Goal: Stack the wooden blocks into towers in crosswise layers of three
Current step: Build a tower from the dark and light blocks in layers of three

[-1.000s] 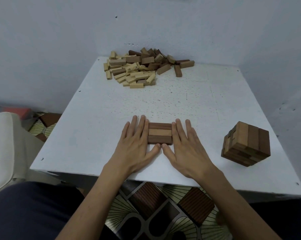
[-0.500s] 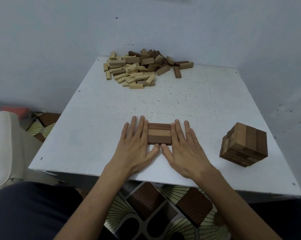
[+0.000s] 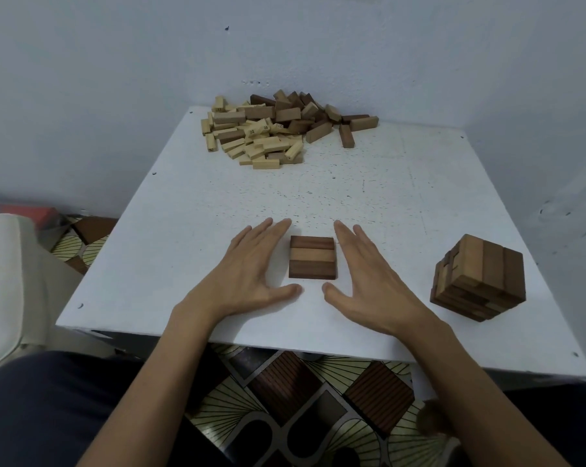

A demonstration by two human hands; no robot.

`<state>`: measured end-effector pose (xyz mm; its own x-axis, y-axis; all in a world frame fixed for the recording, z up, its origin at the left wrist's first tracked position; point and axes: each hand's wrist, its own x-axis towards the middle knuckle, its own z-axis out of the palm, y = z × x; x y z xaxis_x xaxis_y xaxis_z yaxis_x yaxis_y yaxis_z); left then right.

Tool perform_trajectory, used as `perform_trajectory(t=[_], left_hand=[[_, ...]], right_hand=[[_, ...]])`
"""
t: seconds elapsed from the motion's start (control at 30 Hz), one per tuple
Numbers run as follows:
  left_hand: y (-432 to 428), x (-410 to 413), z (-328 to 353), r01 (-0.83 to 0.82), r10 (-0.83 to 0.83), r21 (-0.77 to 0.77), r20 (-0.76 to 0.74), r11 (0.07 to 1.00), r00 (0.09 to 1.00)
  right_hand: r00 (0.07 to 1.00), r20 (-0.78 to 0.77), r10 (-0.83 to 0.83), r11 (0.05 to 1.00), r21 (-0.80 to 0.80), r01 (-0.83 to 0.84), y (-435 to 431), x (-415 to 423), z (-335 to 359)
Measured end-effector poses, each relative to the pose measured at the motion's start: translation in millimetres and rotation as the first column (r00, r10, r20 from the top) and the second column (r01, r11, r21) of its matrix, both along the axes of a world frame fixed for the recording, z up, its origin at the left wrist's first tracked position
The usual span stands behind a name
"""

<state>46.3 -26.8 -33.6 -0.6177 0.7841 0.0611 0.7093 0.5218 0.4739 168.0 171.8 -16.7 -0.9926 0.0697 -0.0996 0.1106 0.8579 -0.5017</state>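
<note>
A flat layer of three wooden blocks (image 3: 312, 258) lies side by side near the front of the white table (image 3: 369, 183): dark, light, dark. My left hand (image 3: 251, 264) rests on the table just left of the layer, fingers straight, a small gap between them. My right hand (image 3: 369, 274) lies just right of the layer, also flat with straight fingers and apart from the blocks. A finished tower of crosswise brown layers (image 3: 480, 276) stands at the front right. A loose pile of light and dark blocks (image 3: 271, 129) lies at the far edge.
The table stands in a corner, with blue-grey walls behind and to the right. A white seat (image 3: 12, 281) is beside the table's left front corner. Patterned floor tiles (image 3: 301, 399) show below the front edge, between my knees.
Both hands have drawn sideways off the three-block layer, which they were pressing from left and right. The layer stays in place with its blocks flush.
</note>
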Motion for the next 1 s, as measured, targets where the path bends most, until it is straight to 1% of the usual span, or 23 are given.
perform_trajectory(t=[0.1, 0.27, 0.43, 0.57, 0.73, 1.0], left_hand=[[1, -7, 4, 0.005, -0.008, 0.065, 0.05, 0.998, 0.999], [3, -11, 5, 0.01, -0.018, 0.09, 0.086, 0.996, 0.996], [3, -13, -1, -0.006, -0.011, 0.135, 0.128, 0.991, 0.992], [4, -12, -2, -0.01, -0.01, 0.155, 0.131, 0.988, 0.991], [4, -6, 5, -0.012, -0.012, 0.177, 0.136, 0.984, 0.991], [14, 5, 45, 0.008, -0.036, 0.228, 0.12, 0.974, 0.992]], right_hand=[[0.999, 0.013, 0.029, 0.999, -0.023, -0.029, 2, -3, 3], [0.999, 0.002, 0.041, 0.999, -0.015, -0.041, 4, -6, 2], [0.999, -0.044, 0.023, 0.999, -0.046, -0.025, 6, -7, -4], [0.998, -0.066, 0.015, 0.998, -0.055, -0.019, 6, -8, -5], [0.992, -0.124, 0.03, 0.999, -0.017, -0.032, 3, -6, 2], [0.971, -0.238, 0.0, 1.0, -0.021, -0.005, 8, 15, 40]])
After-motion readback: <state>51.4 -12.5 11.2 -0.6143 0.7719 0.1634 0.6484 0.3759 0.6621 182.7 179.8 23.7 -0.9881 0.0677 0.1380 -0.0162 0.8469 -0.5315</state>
